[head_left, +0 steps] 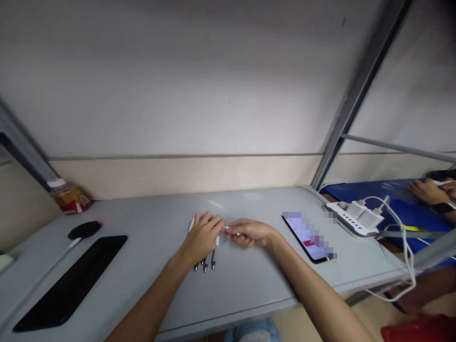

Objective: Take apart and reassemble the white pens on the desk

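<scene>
My left hand (204,233) rests on the grey table with its fingers bent and close together over several slim pens (205,268). Their silvery conical tips stick out below the palm, pointing towards me. A white edge shows beside the hand; most of what lies under it is hidden. Just to the right, my right hand (252,232) is closed in a pinch on a thin white pen-like piece (238,233). That piece points towards the left fingertips, and whether it touches them I cannot tell.
A black tablet-like slab (73,282), a round black pad (84,230) and a bottle (69,195) are at left. Right of my hands lie a lit phone (308,237) and a white power strip (352,221) with cables. Another person's hands (431,191) work beyond the metal frame (333,154).
</scene>
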A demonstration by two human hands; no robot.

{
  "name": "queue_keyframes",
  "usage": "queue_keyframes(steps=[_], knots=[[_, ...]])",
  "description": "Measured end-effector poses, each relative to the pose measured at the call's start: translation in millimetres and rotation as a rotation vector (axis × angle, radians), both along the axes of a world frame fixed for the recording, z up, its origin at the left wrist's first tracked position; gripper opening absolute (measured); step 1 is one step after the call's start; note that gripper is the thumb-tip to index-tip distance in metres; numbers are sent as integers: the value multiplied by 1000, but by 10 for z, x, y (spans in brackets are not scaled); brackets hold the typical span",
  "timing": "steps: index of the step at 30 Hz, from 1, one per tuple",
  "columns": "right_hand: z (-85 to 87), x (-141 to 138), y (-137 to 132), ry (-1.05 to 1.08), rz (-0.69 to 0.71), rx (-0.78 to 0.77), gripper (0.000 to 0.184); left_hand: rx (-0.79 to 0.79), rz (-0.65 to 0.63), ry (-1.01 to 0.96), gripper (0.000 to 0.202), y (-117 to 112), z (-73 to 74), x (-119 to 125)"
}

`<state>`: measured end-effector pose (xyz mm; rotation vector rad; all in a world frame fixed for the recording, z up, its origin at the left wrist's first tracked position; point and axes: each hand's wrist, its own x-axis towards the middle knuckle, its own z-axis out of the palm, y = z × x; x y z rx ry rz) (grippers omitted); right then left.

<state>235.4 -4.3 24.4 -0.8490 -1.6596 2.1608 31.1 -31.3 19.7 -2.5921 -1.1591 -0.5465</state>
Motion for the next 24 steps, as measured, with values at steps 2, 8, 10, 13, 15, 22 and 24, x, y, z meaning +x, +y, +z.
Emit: queue_keyframes(steps=[2,8,10,13,15,22,24], knots=[[7,-8,4,16,-165,162,26,-26,27,-52,20,41,-18,-28],[-2,22,69,172,-461,229,34,-88,121,-212,23,98,-45,-90],[2,32,94,264,-566,174,33,-122,119,-235,23,81,-32,-83],[6,49,135,411,-742,75,29,-183,64,-240,23,48,-15,-57],[-4,63,167,503,-832,-6,27,-204,46,-245,22,37,-16,-45],[-44,119,205,654,-750,-129,26,-209,65,-201,10,47,-47,-60],[-41,124,195,687,-717,-124,30,-225,67,-183,10,43,-53,-59]])
